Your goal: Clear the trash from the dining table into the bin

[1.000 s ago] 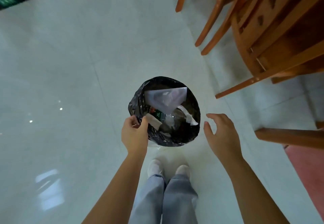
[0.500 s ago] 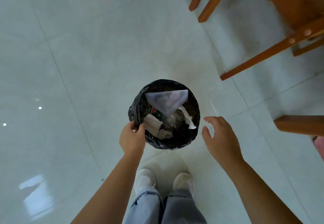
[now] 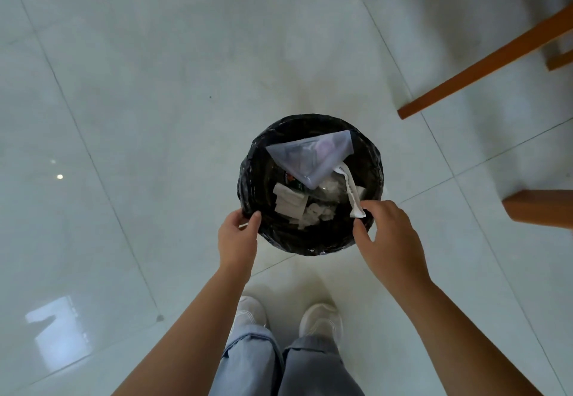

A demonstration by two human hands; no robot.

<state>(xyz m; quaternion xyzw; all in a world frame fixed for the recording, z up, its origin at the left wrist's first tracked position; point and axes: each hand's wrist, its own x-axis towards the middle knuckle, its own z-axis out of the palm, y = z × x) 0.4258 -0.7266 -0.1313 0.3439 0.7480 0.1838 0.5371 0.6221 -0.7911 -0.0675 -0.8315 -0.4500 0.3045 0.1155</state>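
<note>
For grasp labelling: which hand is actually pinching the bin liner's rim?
The left hand, thumb and fingers closed on the black liner's rim. The right hand is spread open at the opposite edge.

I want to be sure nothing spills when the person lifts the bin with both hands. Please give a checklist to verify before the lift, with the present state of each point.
1. Left hand grips the bin rim: ok, thumb and fingers pinch the black liner.
2. Right hand grips the rim: not ok, fingers are spread at the edge, not closed.
3. Trash sits below the rim: cannot tell, the clear bag reaches close to the top.
4. White wrapper is inside: ok, though its end lies by the right fingers.
5. Floor around the bin is free: ok.
6. Chair leg is apart from the bin: ok.
</note>
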